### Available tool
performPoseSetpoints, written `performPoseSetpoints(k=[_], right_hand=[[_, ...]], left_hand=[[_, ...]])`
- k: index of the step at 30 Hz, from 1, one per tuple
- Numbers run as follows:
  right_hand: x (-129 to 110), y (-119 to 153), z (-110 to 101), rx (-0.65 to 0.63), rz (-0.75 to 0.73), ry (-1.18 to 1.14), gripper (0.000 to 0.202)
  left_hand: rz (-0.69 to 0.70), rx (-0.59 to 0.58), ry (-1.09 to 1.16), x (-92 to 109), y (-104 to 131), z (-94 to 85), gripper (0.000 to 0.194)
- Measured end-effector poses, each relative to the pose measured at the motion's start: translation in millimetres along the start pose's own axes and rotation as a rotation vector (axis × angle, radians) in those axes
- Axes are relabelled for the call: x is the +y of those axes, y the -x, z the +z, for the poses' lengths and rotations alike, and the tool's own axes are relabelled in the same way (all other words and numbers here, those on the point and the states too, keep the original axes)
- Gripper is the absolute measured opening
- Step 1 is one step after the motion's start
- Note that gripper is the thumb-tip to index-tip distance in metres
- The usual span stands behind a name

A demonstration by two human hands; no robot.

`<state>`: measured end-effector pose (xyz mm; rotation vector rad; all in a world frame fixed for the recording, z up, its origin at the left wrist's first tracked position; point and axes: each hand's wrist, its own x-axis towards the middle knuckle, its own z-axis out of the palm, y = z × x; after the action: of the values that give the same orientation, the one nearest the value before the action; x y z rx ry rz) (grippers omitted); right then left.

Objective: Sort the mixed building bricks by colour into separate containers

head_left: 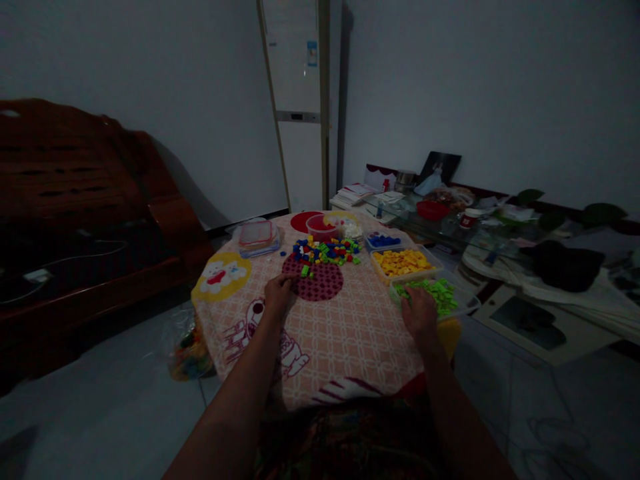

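Observation:
My left hand point(279, 292) rests low over the cloth on the table, its fingers drawn together. Just beyond its fingertips a small green toy brick point(305, 271) stands on a dark red patterned circle. At the right, my right hand point(419, 312) is at the near side of a clear plastic box point(397, 298) of green toy bricks point(440, 293). Its fingers are curled down by the bricks; whatever they may hold is too dark and small to make out. Farther back lies a mixed pile of coloured toy bricks point(325, 251).
Behind the green bricks stand a box of yellow bricks point(404, 262) and one of blue bricks point(383, 240). A round clear tub point(323, 228) is behind the pile; stacked lids or containers point(257, 237) sit far left. A cluttered glass table point(400, 212) stands at right, a wooden bench point(170, 220) at left.

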<state>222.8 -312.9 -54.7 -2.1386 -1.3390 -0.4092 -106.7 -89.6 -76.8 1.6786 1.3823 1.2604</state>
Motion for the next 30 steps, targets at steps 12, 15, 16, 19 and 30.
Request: performPoseSetpoints(k=[12,15,16,19,30], right_hand=[[-88.1,16.1,19.2,-0.162,-0.269,-0.2,0.035],[-128.7,12.8,42.1,-0.337,-0.394,-0.244,0.034],[-141.4,9.8,50.5,-0.378,-0.424,-0.248,0.034],[-173.8,-2.7,74.5,-0.446,-0.458,-0.264,0.039],[-206.0,-28.1,104.6,-0.498,-0.451,-0.198,0.039]], left_hand=[[0.016,-0.009,0.001,-7.1,-1.5,1.8,0.034],[0.016,-0.008,-0.002,-11.4,-2.7,3.1,0.034],[0.016,-0.006,0.003,-12.8,-3.1,3.5,0.034],[0.019,-0.007,0.013,-15.3,-3.5,4.0,0.034],[0.063,-0.021,-0.006,-12.4,-3.3,0.2,0.033]])
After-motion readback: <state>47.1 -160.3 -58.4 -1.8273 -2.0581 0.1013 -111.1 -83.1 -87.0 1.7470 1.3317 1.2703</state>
